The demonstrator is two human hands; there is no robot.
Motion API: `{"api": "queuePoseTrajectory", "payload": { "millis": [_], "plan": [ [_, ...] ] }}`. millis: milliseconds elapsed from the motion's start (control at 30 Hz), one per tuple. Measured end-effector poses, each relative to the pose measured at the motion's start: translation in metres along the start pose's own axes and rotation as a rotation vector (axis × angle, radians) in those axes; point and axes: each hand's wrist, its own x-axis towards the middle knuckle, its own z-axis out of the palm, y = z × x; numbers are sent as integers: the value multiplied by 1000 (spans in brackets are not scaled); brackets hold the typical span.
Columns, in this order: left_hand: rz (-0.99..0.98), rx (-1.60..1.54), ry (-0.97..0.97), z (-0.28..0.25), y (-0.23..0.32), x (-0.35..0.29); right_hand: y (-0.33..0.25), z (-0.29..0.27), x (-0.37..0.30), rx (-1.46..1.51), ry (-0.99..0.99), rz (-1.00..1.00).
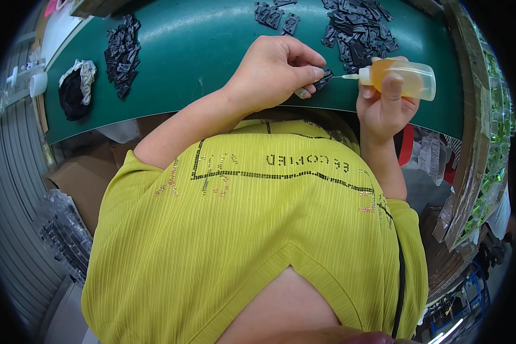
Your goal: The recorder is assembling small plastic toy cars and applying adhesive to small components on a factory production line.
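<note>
Pinched in the fingers of my left hand [275, 73] is a small black plastic part [325, 78], partly hidden by the fingertips. My right hand [387, 109] grips a clear squeeze bottle [407, 79] of amber liquid, lying on its side. Its thin needle tip [347, 76] points left at the black part; whether they touch I cannot tell. Beyond my right hand a large heap of black plastic parts [358, 28] covers the table. A few more flat black parts [269, 14] lie beyond my left hand.
Another pile of black parts [122, 54] lies at the left of the green table [183, 57]. Near the left edge are a black and white cloth bundle [76, 89] and a white roll [38, 84]. Cardboard [464, 114] borders the right side; a cardboard box [80, 178] stands below left.
</note>
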Motion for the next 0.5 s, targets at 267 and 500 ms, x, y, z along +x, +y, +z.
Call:
{"api": "queuePoseTrajectory", "payload": {
  "millis": [267,500],
  "plan": [
    [3,12,8,2,3,0,-4,2,-4,-117,-187,-2],
    [2,39,7,3,5,-1,-5,5,-6,-84,-149,3]
  ]
}}
